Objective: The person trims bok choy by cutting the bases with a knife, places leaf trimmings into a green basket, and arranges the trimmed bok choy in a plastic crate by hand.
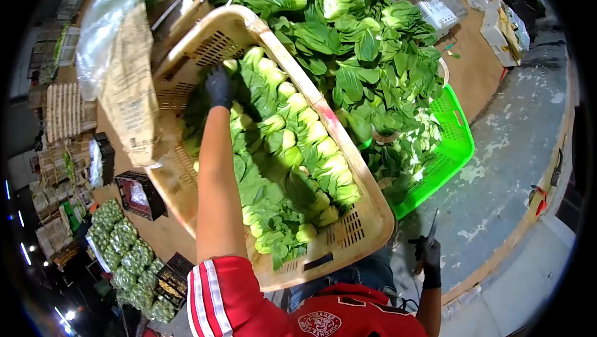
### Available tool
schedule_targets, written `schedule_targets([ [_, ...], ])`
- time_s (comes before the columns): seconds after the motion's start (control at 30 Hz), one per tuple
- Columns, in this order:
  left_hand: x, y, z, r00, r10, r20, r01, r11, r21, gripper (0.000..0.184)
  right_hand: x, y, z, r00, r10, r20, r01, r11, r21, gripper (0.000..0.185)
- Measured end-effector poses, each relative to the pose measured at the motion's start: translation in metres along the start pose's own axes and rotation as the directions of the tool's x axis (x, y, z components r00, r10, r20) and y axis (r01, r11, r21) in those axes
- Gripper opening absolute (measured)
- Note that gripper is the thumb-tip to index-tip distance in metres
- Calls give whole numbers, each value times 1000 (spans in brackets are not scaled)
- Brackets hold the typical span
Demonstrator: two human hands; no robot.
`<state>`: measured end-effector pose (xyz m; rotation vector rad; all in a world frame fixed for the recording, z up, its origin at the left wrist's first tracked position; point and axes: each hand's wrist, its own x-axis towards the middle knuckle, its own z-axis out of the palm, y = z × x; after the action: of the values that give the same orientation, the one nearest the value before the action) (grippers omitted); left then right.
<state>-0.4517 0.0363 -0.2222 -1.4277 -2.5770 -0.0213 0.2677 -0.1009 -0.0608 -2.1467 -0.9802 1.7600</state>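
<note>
My left hand, in a dark glove, reaches into the far left part of a beige plastic crate. Its fingers are closed on a bok choy whose pale base shows beside them; the leaves are partly hidden. Rows of bok choy lie in the crate with their pale bases lined up. Low on the right, outside the crate, my right hand is gloved too and wrapped round a knife, its blade pointing up and away from me.
A large heap of loose bok choy lies beyond the crate. To its right, a bright green basket holds leaf trimmings. A cardboard sheet and clear plastic hang at the left. Bagged greens are stacked lower left.
</note>
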Motion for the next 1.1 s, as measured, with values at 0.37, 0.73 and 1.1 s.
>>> schedule_targets([
  [0.37, -99, 59, -176, 987, 127, 95, 32, 427, -904, 58, -6, -84, 62, 898, -402, 178, 436, 759, -483, 10],
  [0.73, -249, 267, -372, 837, 527, 146, -77, 379, -922, 53, -64, -177, 49, 347, -867, 359, 848, 126, -515, 27],
  [1.1, -278, 374, -382, 551, 788, 275, 79, 279, -957, 55, 4, -35, -65, 799, -600, -38, 545, 749, -377, 27],
])
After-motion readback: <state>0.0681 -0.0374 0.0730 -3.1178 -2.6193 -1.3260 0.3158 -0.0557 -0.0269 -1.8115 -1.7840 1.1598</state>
